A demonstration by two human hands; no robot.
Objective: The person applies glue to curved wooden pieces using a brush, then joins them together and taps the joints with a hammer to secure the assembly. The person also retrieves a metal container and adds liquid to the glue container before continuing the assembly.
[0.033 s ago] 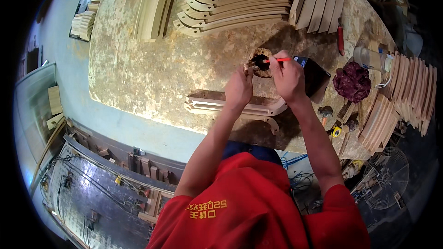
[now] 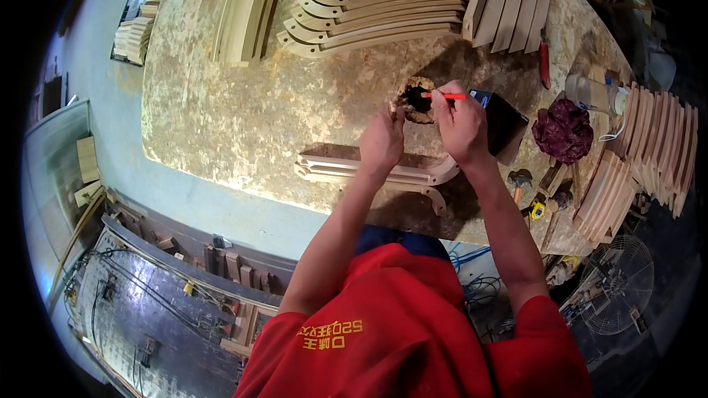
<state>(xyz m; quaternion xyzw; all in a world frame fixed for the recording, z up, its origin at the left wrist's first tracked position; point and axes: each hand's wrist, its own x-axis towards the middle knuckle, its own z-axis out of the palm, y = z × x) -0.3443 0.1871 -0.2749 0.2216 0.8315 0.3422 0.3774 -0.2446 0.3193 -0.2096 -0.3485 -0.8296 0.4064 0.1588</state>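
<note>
Left hand [image 2: 383, 136]: positioned at the near-left edge of the round vessel with a crusted tan rim and dark interior [image 2: 432, 117]. The fingertips are drawn together at that edge; whether they pinch the rim or a small piece beside it cannot be determined.

Vessel: located between the two grips, immediately left of the right-hand fingertips. The dark mouth is open to view; its contents are indistinct.

Slim red stick-shaped tool [image 2: 455, 96]: clasped between thumb and fingers of the right hand [image 2: 463, 124]. Its long axis runs nearly left to right. The working end points left, over or within the vessel mouth; depth cannot be determined. The free end projects to the right of the grip. The right hand is the one controlling the tool.

Containers right of the right-hand grip, in order:
- black box-shaped object [image 2: 505, 119], just beside the hand; contents not visible
- crumpled maroon plastic bag [image 2: 562, 130], farther right; contents hidden
- clear plastic container [image 2: 588, 93], right of and beyond the grip; contents unclear.
</note>
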